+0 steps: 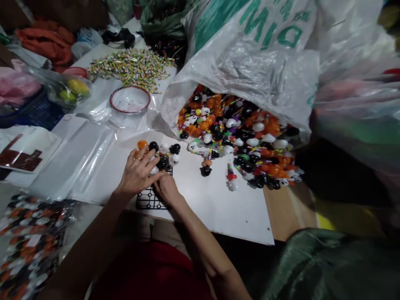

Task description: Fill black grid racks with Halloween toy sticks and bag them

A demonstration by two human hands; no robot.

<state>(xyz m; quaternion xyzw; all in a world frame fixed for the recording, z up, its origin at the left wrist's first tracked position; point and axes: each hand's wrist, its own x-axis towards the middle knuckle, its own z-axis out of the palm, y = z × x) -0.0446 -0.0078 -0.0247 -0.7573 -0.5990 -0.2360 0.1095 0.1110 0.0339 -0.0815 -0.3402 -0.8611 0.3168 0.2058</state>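
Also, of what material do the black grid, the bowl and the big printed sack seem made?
Black grid: probably moulded plastic, thin regular bars, finish unclear. Bowl: perhaps enamelled metal, white and slightly glossy with a red rim, though plastic is possible. Sack: likely plastic, shiny and creased in sharp folds.

It looked like a cluttered packing workshop: a big sack (pixel 250 54) spilled toy figures (pixel 212 125) near the worktop's (pixel 203 204) right edge; filled packs (pixel 28 246) lay off its near-left corner.
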